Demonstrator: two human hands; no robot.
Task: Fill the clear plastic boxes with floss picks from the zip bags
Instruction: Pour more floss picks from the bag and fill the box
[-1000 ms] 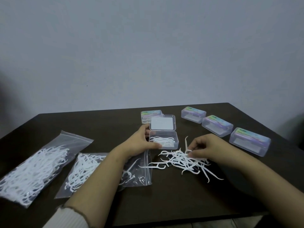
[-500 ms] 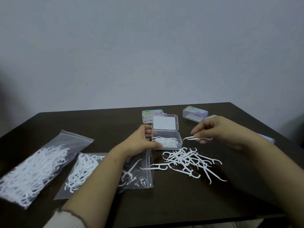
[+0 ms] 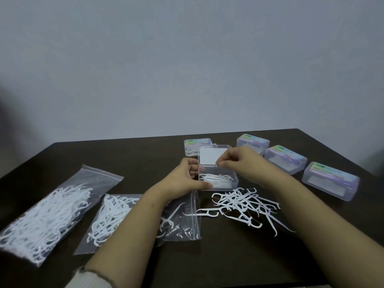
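Note:
A clear plastic box (image 3: pixel 234 184) stands open mid-table, its lid (image 3: pixel 208 157) tilted up at the back, with a few white floss picks (image 3: pixel 216 178) lying inside. My left hand (image 3: pixel 185 181) grips the box's left side, thumb along the front edge. Over the box hovers my right hand (image 3: pixel 241 163), its fingertips pinching a floss pick that barely shows against the white lid. A loose pile of floss picks (image 3: pixel 243 204) lies on the table just in front of the box. Two zip bags of picks lie to the left: a full bag (image 3: pixel 47 213) and a partly emptied bag (image 3: pixel 187 221) under my left forearm.
Three closed clear boxes (image 3: pixel 252 142) (image 3: pixel 285 159) (image 3: pixel 330 181) line the right side of the dark table (image 3: pixel 228 256). Another closed box holding picks (image 3: pixel 196 145) sits behind the open one. A plain wall rises behind the table's far edge.
My right hand lifted one pick from the loose pile, carried it up and to the left, and now hovers over the open box. My left hand stayed on the box.

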